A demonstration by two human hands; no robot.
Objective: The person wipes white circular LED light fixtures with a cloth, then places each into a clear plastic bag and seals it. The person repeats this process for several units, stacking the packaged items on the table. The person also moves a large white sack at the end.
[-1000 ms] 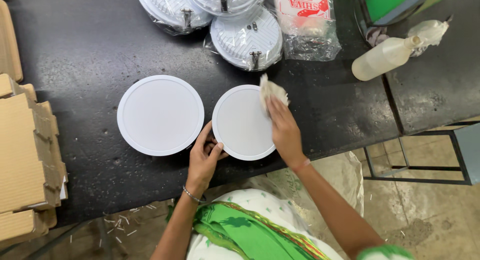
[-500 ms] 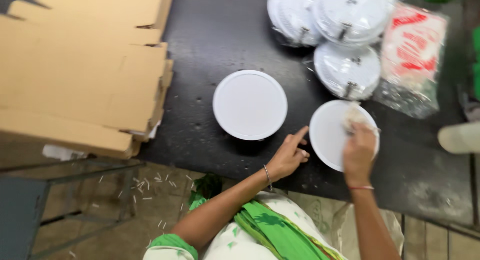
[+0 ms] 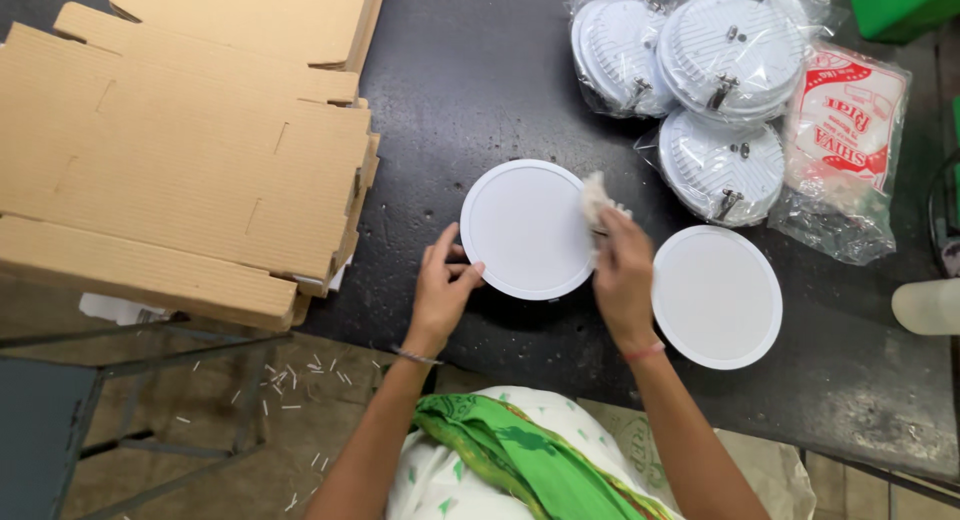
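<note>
Your left hand (image 3: 442,286) lies fingers spread, unclenched, against the lower left rim of the white disc (image 3: 528,229) on the black table (image 3: 470,70). Your right hand (image 3: 623,275), wrist bent down, is clamped on a cloth (image 3: 597,197) pressed at the disc's right edge.

Stacked flat cardboard sheets (image 3: 190,150) at left on the black table (image 3: 470,70). Bagged white round fixtures (image 3: 715,90) at top right, beside a printed plastic packet (image 3: 850,140). Green box (image 3: 905,5) in the corner.
</note>
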